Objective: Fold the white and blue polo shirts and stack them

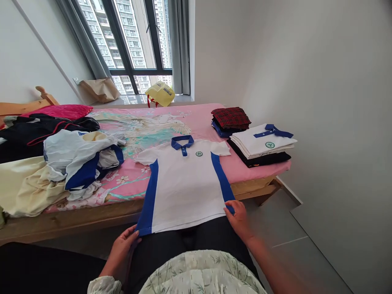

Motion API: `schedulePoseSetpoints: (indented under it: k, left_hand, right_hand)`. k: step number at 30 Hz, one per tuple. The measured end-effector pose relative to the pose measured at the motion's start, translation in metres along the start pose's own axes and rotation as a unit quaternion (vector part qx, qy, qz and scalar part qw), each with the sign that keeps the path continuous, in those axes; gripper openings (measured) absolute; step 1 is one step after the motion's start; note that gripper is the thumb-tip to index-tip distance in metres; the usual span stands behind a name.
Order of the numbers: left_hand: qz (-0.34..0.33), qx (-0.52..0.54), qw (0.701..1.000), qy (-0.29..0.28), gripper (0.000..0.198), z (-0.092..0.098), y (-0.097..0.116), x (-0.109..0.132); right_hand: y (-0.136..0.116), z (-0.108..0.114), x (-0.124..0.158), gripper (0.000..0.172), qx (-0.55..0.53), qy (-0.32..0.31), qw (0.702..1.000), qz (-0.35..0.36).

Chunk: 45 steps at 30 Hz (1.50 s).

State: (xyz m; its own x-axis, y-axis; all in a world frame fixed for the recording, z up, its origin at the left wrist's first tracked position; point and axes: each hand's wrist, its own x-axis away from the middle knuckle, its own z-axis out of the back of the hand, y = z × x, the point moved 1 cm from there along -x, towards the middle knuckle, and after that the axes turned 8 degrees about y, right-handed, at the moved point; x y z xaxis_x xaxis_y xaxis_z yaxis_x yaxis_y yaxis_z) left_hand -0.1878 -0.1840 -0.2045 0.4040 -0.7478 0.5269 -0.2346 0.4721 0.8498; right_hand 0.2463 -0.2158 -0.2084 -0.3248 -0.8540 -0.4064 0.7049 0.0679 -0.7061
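Observation:
A white polo shirt [186, 183] with a blue collar, blue side panels and a round green badge lies spread flat, front up. Its upper part rests on the bed, while the hem reaches over the bed's edge onto my lap. My left hand [124, 243] pinches the hem's left corner at the blue panel. At the opposite corner, my right hand [238, 216] grips the blue side panel between thumb and fingers. The collar points away from me, toward the window.
Folded white polo shirts [261, 143] lie on black cloth at the right, beside a stack topped with red plaid fabric [231, 118]. Loose clothes [73, 155] heap up at the left. A yellow bag [161, 94] and a brown paper bag [101, 90] sit by the window.

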Motion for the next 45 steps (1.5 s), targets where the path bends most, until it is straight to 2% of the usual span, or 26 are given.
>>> schedulePoseSetpoints:
  k: [2, 4, 6, 9, 12, 16, 21, 25, 31, 36, 37, 39, 41, 42, 43, 45]
  left_hand:
    - [-0.004, 0.006, 1.000, 0.000, 0.027, 0.000, 0.000, 0.002]
    - [-0.010, 0.004, 1.000, -0.006, 0.029, 0.001, 0.002, 0.007]
    - [-0.016, -0.005, 1.000, -0.017, 0.031, 0.001, 0.005, 0.012]
    - [-0.024, -0.019, 0.999, -0.031, 0.034, 0.003, 0.010, 0.017]
    - [-0.028, -0.022, 0.998, -0.046, 0.039, 0.006, 0.013, 0.016]
    - [-0.032, -0.038, 0.997, -0.061, 0.042, 0.012, 0.013, 0.012]
    - [-0.028, -0.032, 0.998, -0.052, 0.038, 0.013, 0.011, 0.009]
    - [-0.023, -0.028, 0.999, -0.030, 0.034, 0.008, 0.012, 0.012]
    - [-0.024, -0.041, 0.998, -0.031, 0.034, 0.008, 0.018, 0.015]
    - [0.004, -0.046, 0.998, -0.042, 0.036, 0.014, 0.015, 0.002]
    - [0.007, -0.048, 0.998, -0.040, 0.036, 0.015, 0.013, -0.002]
    - [0.008, -0.051, 0.998, -0.034, 0.035, 0.017, 0.009, -0.009]
    - [0.008, -0.050, 0.998, -0.030, 0.034, 0.018, 0.007, -0.011]
    - [0.007, -0.049, 0.998, -0.033, 0.034, 0.017, 0.007, -0.011]
    - [0.006, -0.046, 0.998, -0.037, 0.034, 0.016, 0.007, -0.010]
    - [0.007, -0.040, 0.999, -0.034, 0.033, 0.014, 0.007, -0.008]
  right_hand:
    - [-0.034, -0.019, 0.007, 0.011, 0.043, -0.086, 0.990, 0.106]
    - [-0.060, -0.041, 0.013, 0.011, 0.085, -0.163, 0.970, 0.160]
    - [-0.075, -0.062, 0.015, 0.016, 0.142, -0.219, 0.945, 0.195]
    - [-0.082, -0.086, 0.014, 0.020, 0.213, -0.253, 0.915, 0.230]
    - [-0.082, -0.098, 0.009, 0.020, 0.226, -0.259, 0.905, 0.251]
    - [-0.080, -0.103, 0.004, 0.013, 0.228, -0.269, 0.895, 0.274]
    - [-0.080, -0.096, 0.006, 0.017, 0.222, -0.262, 0.897, 0.279]
    - [-0.081, -0.085, 0.019, 0.013, 0.199, -0.310, 0.876, 0.312]
    - [-0.080, -0.083, 0.025, 0.017, 0.189, -0.325, 0.880, 0.289]
    - [-0.079, -0.084, 0.031, 0.017, 0.167, -0.344, 0.880, 0.281]
    - [-0.077, -0.081, 0.031, 0.018, 0.150, -0.334, 0.890, 0.271]
    - [-0.067, -0.070, 0.029, 0.021, 0.087, -0.269, 0.935, 0.213]
    - [-0.044, -0.055, 0.023, 0.019, -0.003, -0.153, 0.985, 0.077]
    - [-0.028, -0.046, 0.020, 0.018, -0.047, -0.088, 0.995, -0.019]
    - [-0.010, -0.038, 0.017, 0.019, -0.078, -0.033, 0.990, -0.115]
    - [0.025, -0.024, 0.014, 0.028, -0.119, 0.034, 0.955, -0.270]
